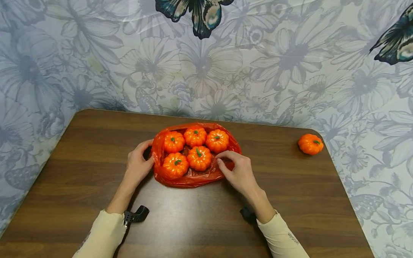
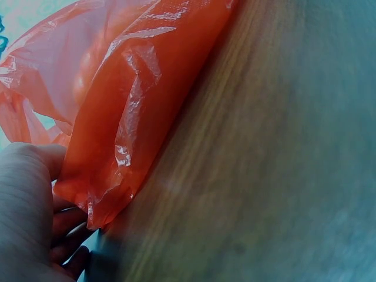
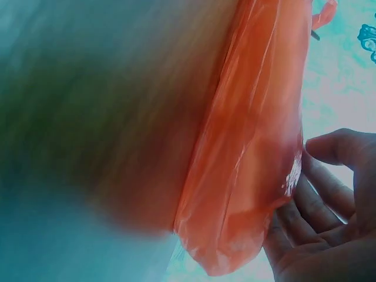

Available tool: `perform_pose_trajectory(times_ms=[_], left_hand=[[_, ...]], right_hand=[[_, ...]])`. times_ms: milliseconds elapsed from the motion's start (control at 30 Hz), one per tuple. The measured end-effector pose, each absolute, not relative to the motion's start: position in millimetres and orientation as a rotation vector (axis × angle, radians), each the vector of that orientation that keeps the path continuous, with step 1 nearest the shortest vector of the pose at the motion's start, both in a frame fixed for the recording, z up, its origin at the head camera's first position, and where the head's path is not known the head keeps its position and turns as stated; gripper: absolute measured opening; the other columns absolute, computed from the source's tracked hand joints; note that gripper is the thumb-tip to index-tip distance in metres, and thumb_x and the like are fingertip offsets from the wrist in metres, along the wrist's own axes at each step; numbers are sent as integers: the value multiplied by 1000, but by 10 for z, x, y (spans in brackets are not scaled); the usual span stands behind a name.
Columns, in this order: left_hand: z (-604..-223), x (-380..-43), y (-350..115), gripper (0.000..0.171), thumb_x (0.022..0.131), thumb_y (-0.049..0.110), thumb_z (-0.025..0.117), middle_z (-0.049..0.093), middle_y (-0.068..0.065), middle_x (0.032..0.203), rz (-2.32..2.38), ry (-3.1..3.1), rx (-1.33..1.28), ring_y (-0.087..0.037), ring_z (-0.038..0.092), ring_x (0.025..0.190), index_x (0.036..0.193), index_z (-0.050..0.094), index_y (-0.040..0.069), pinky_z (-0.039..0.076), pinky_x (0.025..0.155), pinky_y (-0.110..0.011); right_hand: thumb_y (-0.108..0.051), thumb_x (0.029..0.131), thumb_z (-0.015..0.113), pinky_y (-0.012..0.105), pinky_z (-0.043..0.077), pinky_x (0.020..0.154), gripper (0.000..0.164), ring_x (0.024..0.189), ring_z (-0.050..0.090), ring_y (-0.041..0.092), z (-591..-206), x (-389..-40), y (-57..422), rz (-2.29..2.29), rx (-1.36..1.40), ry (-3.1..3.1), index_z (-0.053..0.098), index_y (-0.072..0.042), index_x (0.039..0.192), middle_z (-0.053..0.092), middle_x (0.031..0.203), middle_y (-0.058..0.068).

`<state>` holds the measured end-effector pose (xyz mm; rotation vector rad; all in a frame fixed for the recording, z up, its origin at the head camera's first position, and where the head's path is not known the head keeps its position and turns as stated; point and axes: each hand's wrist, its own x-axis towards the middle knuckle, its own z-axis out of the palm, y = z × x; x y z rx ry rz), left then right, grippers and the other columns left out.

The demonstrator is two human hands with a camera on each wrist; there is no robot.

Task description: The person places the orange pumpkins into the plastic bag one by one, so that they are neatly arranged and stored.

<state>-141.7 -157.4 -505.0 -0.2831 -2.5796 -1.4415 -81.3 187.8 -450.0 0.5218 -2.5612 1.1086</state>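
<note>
An orange-red plastic bag lies spread on the table with its mouth wide and its rim turned outward. Several small orange pumpkins with green stems sit inside it. At the bag's left side, my left hand pinches the rim; the left wrist view shows the thumb at the plastic and the other fingers partly hidden by it. My right hand holds the right rim between thumb and fingers. In the right wrist view, those fingers lie along the bag's side.
A single pumpkin stands apart near the far right corner of the brown wooden table. Behind the table hangs a backdrop with flowers and butterflies. Dark devices are strapped to the wrists.
</note>
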Motion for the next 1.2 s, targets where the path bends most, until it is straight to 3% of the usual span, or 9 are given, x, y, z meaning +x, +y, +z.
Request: perform_pose_trajectory(times_ms=[367, 667, 800, 1100, 1200], left_hand=[[-5032, -1436, -1550, 41, 87, 2, 72, 68, -23, 136, -1464, -2590, -285, -42, 61, 131, 129, 70, 1, 41, 117, -58], [-5035, -1424, -1574, 40, 88, 3, 73, 68, -22, 136, -1460, -2592, -282, -42, 61, 131, 129, 70, 3, 41, 116, -60], [-5026, -1416, -1584, 41, 88, 3, 73, 68, -22, 136, -1452, -2598, -284, -42, 61, 131, 129, 70, 3, 41, 116, -61], [-5008, -1405, -1587, 41, 89, 3, 72, 68, -21, 136, -1452, -2601, -276, -42, 61, 131, 130, 70, 3, 41, 116, -60], [-4996, -1395, -1587, 41, 89, 3, 72, 68, -22, 135, -1464, -2596, -277, -42, 62, 130, 129, 71, 3, 41, 116, -60]], right_hand=[[-7, 94, 73, 41, 63, 73, 10, 78, 73, 15, -4391, -926, 2283, 1063, 170, -2410, 78, -6, 104, 79, 94, 3], [-3, 93, 73, 17, 58, 78, 17, 80, 70, 7, -4332, -991, 2804, 1039, -145, -2308, 78, -2, 109, 80, 94, 11], [-3, 93, 73, 13, 56, 84, 20, 85, 68, 1, -4307, -994, 3030, 1021, -265, -2286, 76, -1, 113, 79, 100, 14], [-5, 92, 73, 15, 53, 85, 27, 99, 72, 32, -4317, -957, 3465, 877, -426, -2194, 74, 1, 118, 76, 109, 20], [-6, 90, 76, 13, 49, 84, 28, 103, 72, 35, -4338, -931, 3582, 808, -462, -2146, 74, 0, 117, 75, 111, 21]])
